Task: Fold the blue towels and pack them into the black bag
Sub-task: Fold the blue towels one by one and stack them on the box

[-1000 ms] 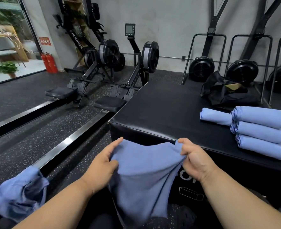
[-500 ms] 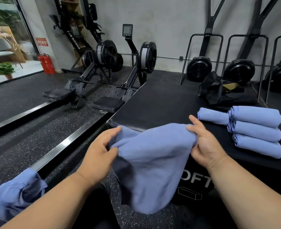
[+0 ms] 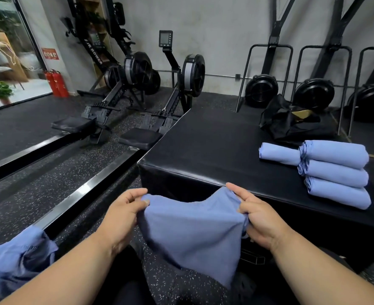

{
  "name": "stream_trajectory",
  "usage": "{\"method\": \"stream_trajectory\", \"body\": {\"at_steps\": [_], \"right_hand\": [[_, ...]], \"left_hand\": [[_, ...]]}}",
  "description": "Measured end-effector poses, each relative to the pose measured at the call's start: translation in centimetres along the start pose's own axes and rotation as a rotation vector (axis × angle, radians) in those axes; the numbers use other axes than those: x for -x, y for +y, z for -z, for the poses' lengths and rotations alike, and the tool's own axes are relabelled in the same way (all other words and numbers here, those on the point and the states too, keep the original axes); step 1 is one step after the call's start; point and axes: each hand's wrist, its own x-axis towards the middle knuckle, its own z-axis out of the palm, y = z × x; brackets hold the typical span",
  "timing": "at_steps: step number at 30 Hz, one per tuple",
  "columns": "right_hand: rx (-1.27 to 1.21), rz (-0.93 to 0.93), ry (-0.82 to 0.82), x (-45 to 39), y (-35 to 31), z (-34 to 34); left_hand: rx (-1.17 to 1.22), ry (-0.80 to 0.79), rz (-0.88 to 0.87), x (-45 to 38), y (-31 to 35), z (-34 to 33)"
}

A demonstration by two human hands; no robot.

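Folding step: the left hand (image 3: 124, 213) and right hand (image 3: 257, 216) each pinch a top corner of a blue towel (image 3: 194, 232) hanging at six o'clock, which probably needs spreading on the black box (image 3: 214, 150) at twelve.

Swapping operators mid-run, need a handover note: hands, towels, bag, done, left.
Left hand and right hand each pinch a top corner of the held towel, which hangs in front of the black box, not yet folded.
Done: four folded towels lie on the box's right side.
The black bag sits behind them, no towels visible in it.
Left: fold this towel and the crumpled towel at lower left, then pack all.
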Motion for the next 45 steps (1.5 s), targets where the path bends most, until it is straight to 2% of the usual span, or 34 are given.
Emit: {"method": "stream_trajectory", "body": {"at_steps": [8,11,14,17,21,27,30,33,35,37,38,40,42,43,45], "right_hand": [[0.018,0.044,0.000,-0.3,-0.1,0.8],[0.061,0.066,0.010,-0.7,0.2,1.3],[0.134,0.115,0.031,-0.7,0.0,1.9],[0.124,0.156,-0.009,-0.5,-0.5,2.5],[0.113,0.170,-0.064,-0.1,-0.8,2.6],[0.061,0.169,-0.041,0.0,-1.4,2.6],[-0.048,0.245,-0.027,-0.8,-4.0,3.0],[-0.100,0.242,-0.103,-1.5,-5.7,2.6],[0.074,0.147,-0.179,-1.3,-4.8,1.3],[0.244,0.106,-0.206,-1.2,-4.1,0.0],[0.243,0.112,-0.171,-1.2,-4.3,-0.4],[0.126,0.178,-0.101,-1.3,-5.6,-0.8],[0.007,0.219,-0.091,-1.2,-6.2,-1.0],[-0.002,0.193,-0.093,-1.1,-5.9,-1.1],[0.094,0.148,-0.106,-0.6,-4.6,-1.5]], "left_hand": [[-0.458,-0.190,-0.156,0.5,1.0,1.0],[-0.591,-0.178,-0.289,0.7,0.5,1.3],[-0.834,-0.135,-0.537,1.0,-0.3,1.7],[-0.892,-0.113,-0.587,1.5,-0.7,1.9],[-0.847,-0.076,-0.600,1.3,-0.8,1.8],[-0.698,-0.043,-0.600,1.2,0.5,0.8],[-0.576,-0.024,-0.617,0.8,2.7,-0.3],[-0.305,-0.019,-0.416,-0.8,5.7,-1.4],[-0.186,-0.053,-0.280,-1.2,5.9,-2.7],[-0.168,-0.075,-0.156,-1.0,5.8,-4.2],[-0.133,-0.091,-0.126,-1.0,6.1,-4.4],[0.040,-0.019,-0.108,-2.2,8.1,-5.1],[0.233,-0.120,-0.103,-2.2,9.3,-4.9],[0.200,-0.192,-0.064,-1.7,8.9,-4.6],[-0.074,-0.329,-0.002,0.0,6.5,-4.7]]}}
